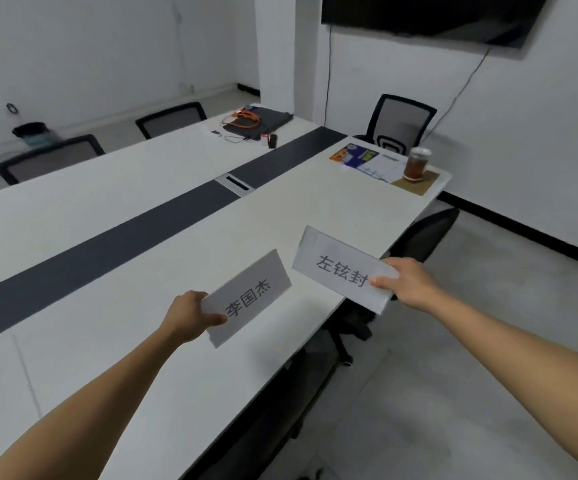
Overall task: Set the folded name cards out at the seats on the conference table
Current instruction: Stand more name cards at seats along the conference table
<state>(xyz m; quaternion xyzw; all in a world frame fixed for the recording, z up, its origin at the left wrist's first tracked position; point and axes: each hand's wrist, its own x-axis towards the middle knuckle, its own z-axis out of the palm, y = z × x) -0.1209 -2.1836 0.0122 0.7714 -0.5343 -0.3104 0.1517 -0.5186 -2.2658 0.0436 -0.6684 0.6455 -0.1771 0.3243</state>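
Note:
Two white folded name cards with black printed characters are held above the near right part of the long white conference table (142, 237). My left hand (188, 315) pinches the near end of the left name card (249, 297), thumb on top. My right hand (405, 280) pinches the right end of the right name card (341, 268), which hangs over the table's right edge. Both cards are off the tabletop, as far as I can tell.
A dark strip (114, 247) with a cable hatch (235, 184) runs down the table's middle. At the far end lie papers (367, 161), a jar of brown drink (417, 164) on a mat, and a dark bag (259, 123). Black chairs (400, 124) stand around; one chair (426, 233) is tucked in at the right.

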